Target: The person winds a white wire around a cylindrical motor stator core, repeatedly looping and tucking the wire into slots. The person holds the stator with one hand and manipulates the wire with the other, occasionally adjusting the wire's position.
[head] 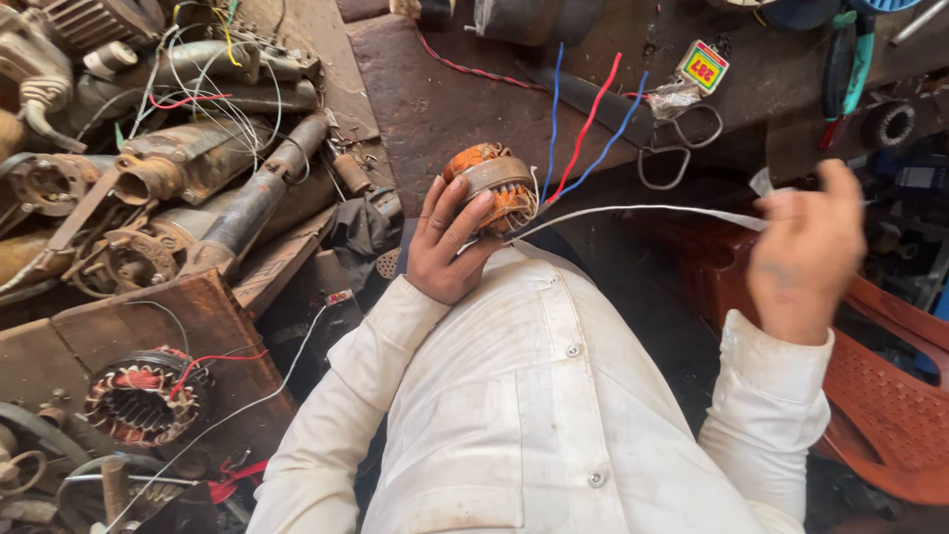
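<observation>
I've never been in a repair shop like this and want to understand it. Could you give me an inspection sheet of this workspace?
Surface: dark, stained metal bench.
Job's things: copper-wound coil with red and blue leads; white strip stretched from it.
Clutter: old motor parts piled at left; another coil on a rusty plate; scissors; a small packet.
Hands: left hand cups the coil; right hand pinches the strip's far end, blurred.
Cables: red and blue wires rising from the coil; a white wire lower left.
Surroundings: orange plastic chair at right; screwdrivers top right.
</observation>
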